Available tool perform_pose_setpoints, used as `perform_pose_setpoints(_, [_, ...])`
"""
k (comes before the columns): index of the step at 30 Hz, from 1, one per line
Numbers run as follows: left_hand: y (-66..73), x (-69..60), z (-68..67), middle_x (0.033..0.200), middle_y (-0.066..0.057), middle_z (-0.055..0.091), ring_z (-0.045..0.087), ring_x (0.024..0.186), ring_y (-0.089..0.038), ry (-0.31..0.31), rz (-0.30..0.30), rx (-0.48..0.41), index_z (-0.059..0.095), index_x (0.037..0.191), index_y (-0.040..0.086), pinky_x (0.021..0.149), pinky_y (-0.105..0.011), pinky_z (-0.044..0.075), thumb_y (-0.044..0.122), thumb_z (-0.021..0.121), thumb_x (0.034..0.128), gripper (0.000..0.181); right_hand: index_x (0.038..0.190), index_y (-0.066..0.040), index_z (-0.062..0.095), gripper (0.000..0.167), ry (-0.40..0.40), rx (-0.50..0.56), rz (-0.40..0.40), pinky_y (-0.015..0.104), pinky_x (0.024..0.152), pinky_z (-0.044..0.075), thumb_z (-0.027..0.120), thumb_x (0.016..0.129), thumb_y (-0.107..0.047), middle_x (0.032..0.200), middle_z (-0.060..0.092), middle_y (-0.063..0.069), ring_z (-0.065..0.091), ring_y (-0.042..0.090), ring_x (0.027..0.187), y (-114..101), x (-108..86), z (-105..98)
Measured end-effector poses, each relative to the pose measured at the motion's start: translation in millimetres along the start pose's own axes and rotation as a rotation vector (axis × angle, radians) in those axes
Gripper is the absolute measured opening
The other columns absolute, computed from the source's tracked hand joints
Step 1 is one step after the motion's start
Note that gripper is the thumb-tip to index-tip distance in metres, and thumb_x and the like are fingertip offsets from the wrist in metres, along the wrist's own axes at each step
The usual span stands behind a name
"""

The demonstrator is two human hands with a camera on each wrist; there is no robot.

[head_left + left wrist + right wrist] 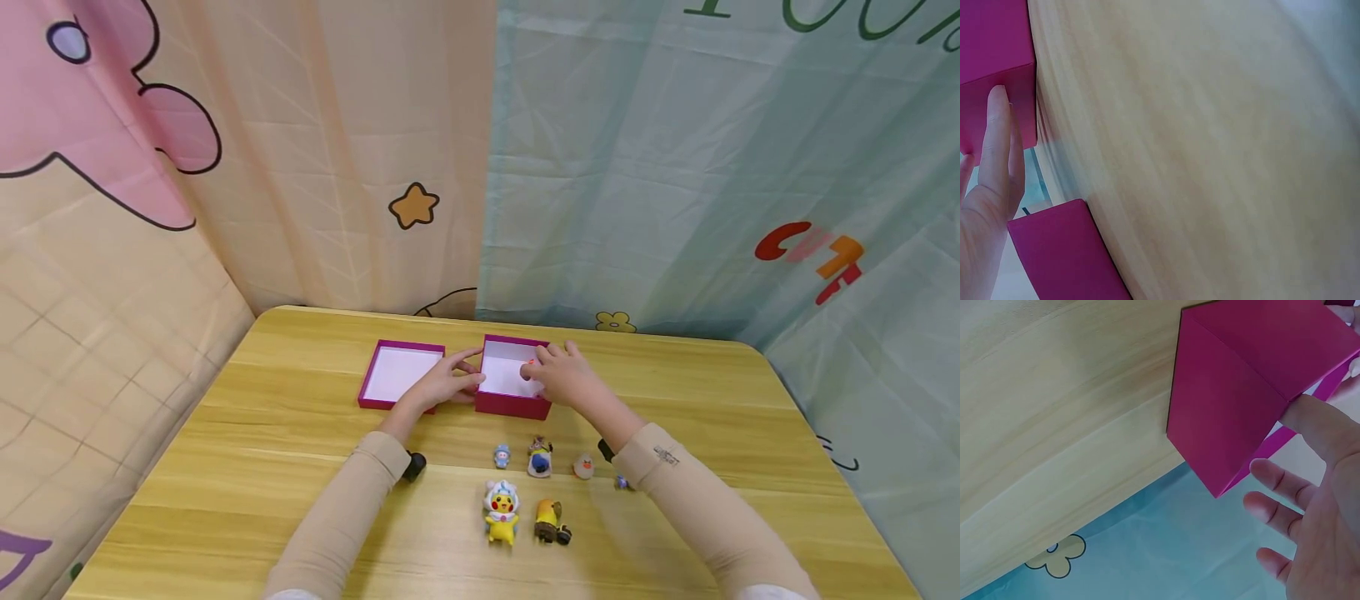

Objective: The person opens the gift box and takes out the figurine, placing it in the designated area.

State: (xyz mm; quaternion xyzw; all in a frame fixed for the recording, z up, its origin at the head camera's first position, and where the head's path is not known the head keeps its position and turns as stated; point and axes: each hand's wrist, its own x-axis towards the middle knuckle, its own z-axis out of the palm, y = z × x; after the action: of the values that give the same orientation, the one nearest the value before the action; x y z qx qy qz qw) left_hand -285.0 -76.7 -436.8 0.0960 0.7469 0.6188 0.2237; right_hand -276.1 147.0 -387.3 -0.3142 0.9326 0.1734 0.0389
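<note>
A magenta box with a white inside stands uncovered on the table. My left hand rests against the box's left side, and its straight fingers touch the outer wall in the left wrist view. From the right, my right hand reaches over the rim into the box. Between its thumb and forefinger shows a small orange-red thing, mostly hidden, its kind unclear. The other right fingers stand loosely bent outside the wall in the right wrist view; the tips inside the box are hidden there.
Left of the box lies its shallow lid, white side up. Nearer me stand a Pikachu figure, a yellow-brown figure, a small blue figure, a blue-and-white figure, a pale duck and a purplish figure. Curtains hang behind.
</note>
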Motion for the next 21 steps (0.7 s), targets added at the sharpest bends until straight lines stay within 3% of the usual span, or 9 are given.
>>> perform_pose_setpoints(3, [2.4, -1.9, 0.4, 0.119, -0.023, 0.044, 0.059, 0.092, -0.023, -0.004, 0.000, 0.001, 0.028, 0.144, 0.008, 0.085, -0.048, 0.048, 0.010, 0.056, 0.0911, 0.060, 0.107, -0.027, 0.055, 0.024, -0.023, 0.000, -0.018, 0.054, 0.100, 0.031, 0.065, 0.085, -0.025, 0.111, 0.051, 0.008, 0.046, 0.029, 0.111, 0.1, 5.0, 0.3])
perform_pose_setpoints(12, [-20.8, 15.5, -1.0, 0.118, -0.019, 0.046, 0.059, 0.091, -0.022, 0.043, -0.007, -0.011, 0.033, 0.143, 0.017, 0.079, -0.042, 0.053, 0.015, 0.061, 0.0886, 0.060, 0.095, -0.024, 0.055, 0.010, -0.047, 0.025, -0.025, 0.055, 0.099, 0.030, 0.058, 0.090, -0.016, 0.107, 0.052, 0.007, 0.048, 0.028, 0.106, -0.5, 12.9, 9.0])
perform_pose_setpoints(21, [-21.8, 16.4, -0.4, 0.115, -0.017, 0.048, 0.060, 0.091, -0.023, 0.065, -0.012, 0.002, 0.035, 0.142, 0.019, 0.075, -0.037, 0.055, 0.016, 0.061, 0.0878, 0.060, 0.103, -0.025, 0.057, 0.016, -0.035, 0.017, -0.001, 0.053, 0.097, 0.032, 0.059, 0.089, -0.017, 0.112, 0.052, 0.008, 0.045, 0.028, 0.105, 1.3, 19.5, 16.4])
